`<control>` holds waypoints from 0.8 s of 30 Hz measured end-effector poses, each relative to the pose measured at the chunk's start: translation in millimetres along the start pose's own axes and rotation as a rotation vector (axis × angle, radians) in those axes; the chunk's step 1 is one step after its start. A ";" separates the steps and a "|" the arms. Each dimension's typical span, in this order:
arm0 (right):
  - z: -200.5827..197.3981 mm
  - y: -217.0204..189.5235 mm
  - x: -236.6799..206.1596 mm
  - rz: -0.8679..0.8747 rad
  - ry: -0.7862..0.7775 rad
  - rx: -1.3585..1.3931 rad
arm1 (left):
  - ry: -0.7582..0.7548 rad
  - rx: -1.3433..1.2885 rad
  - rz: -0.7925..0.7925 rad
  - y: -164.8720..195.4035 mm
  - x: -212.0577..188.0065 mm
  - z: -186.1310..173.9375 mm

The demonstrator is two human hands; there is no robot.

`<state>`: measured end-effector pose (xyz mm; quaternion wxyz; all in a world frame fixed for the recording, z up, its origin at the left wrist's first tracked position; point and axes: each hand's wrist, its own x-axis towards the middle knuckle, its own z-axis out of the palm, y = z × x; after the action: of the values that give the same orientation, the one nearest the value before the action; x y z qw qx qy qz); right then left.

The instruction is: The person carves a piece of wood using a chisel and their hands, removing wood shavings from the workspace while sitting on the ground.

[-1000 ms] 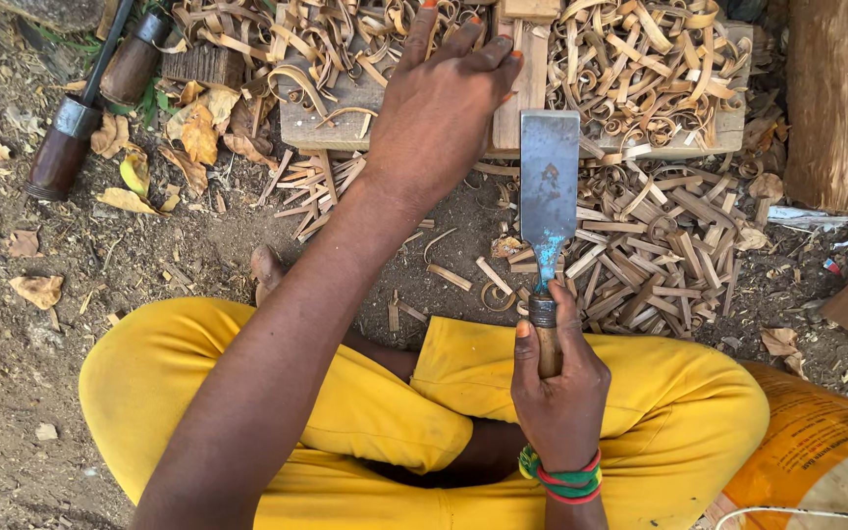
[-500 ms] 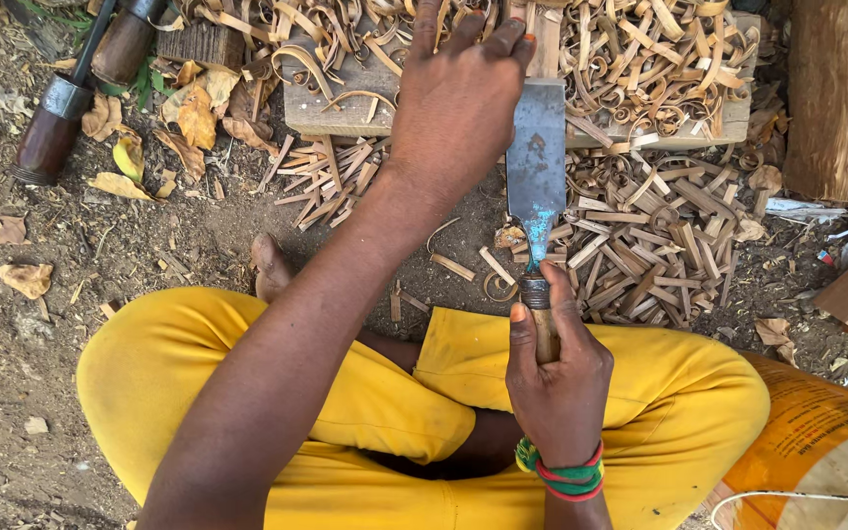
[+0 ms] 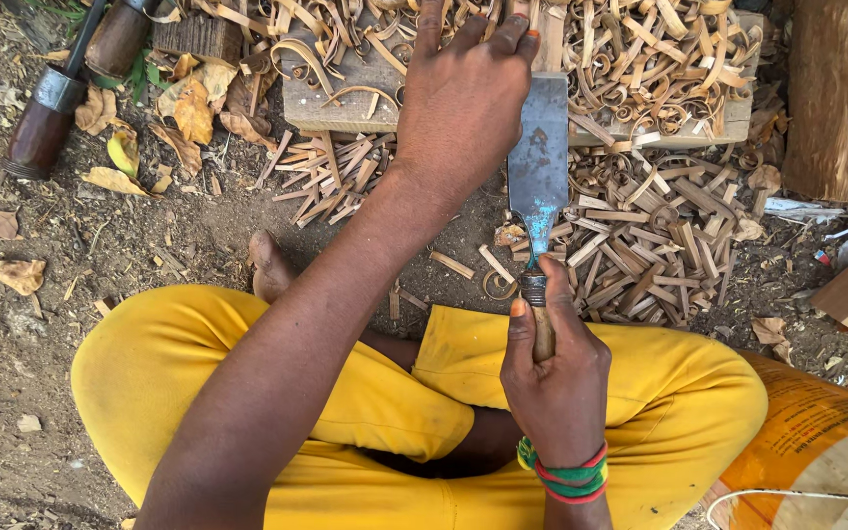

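Chisel point(image 3: 539, 167) | right hand point(image 3: 554, 378) fisted on handle, blade forward | left hand point(image 3: 463, 98) outstretched, pressing wood strip point(image 3: 549, 34)

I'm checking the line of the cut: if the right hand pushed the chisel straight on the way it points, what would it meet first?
The right hand aims the chisel up-frame; its edge would likely first meet the wood strip under the left hand, though depth is unclear.

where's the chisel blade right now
In the head view the chisel is just right of centre, handle gripped in the right hand. Its wide blade points up to the wooden block, beside the left hand pressing there, amid wood shavings.
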<state>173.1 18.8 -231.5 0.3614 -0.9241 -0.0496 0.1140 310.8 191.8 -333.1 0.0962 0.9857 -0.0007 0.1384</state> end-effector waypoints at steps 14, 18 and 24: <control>3.7 -18.2 9.7 0.068 -0.017 0.014 | -0.158 -0.094 0.084 39.0 -30.5 -55.4; 10.2 -20.0 16.4 0.038 -0.005 0.038 | -0.103 -0.071 0.120 40.5 -22.6 -52.4; 18.7 -16.9 31.2 -0.098 0.030 0.095 | -0.042 -0.095 0.088 36.7 -3.6 -45.1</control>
<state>198.5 48.9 -238.8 0.4106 -0.9040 -0.0839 0.0847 294.1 164.3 -284.6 0.1366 0.9817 -0.0524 0.1216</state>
